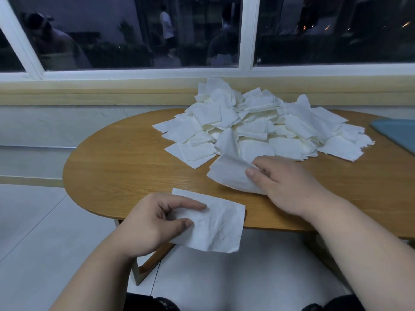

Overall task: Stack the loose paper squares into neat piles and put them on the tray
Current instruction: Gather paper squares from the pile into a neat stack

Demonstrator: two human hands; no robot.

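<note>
A big heap of loose white paper squares [258, 124] covers the far middle of the wooden table [125, 158]. My left hand [155, 223] pinches one white square [215, 225] between thumb and forefinger, holding it over the table's near edge. My right hand [285, 185] grips another square [229, 173] at the heap's near side; its far edge curls upward. A corner of the blue tray [397, 133] shows at the table's right edge.
The oval table stands against a low wall below a white-framed window [246, 52] with dark glass. Bare wood shows on the table's left half. A pale tiled floor [33, 232] lies to the left and below, with a table leg [146, 263] near my knees.
</note>
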